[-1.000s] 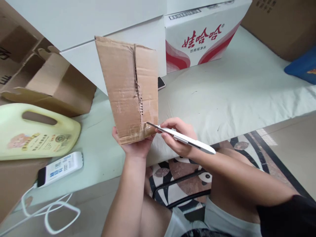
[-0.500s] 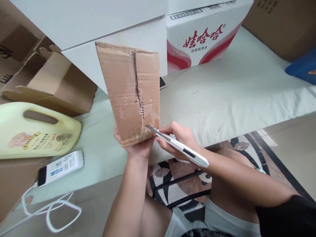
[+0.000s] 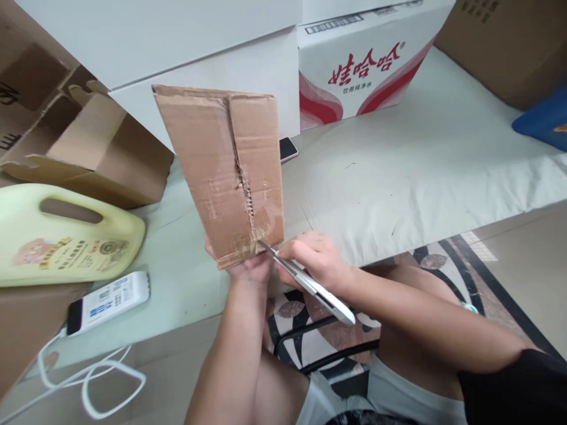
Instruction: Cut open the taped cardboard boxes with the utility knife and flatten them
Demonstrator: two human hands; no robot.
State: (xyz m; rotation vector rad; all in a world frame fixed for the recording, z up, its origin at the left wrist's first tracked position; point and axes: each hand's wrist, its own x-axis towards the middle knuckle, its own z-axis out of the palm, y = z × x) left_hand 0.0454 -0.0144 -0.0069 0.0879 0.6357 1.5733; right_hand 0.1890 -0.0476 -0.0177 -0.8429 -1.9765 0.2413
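A brown cardboard box (image 3: 212, 159) stands tilted in front of me, its taped face with a torn, ragged seam turned my way. My left hand (image 3: 248, 268) grips it from below, the fingers partly hidden behind the cardboard. A white utility knife (image 3: 310, 283) is held in my right hand (image 3: 314, 257), its blade out. The blade's tip touches the lower part of the box near the bottom end of the seam, where clear tape is crumpled.
White cartons (image 3: 239, 100) and a red-and-white carton (image 3: 363, 77) line the back. A phone (image 3: 288, 149) lies behind the box. At left are a yellow jug (image 3: 84, 236), a white power bank (image 3: 110, 301) with a cable, and an open cardboard box (image 3: 101, 141). A blue container (image 3: 543, 121) is at right.
The knife's tip has moved slightly down and left on the box, and its handle end has swung down. The box's top has leaned left, showing more of the phone.
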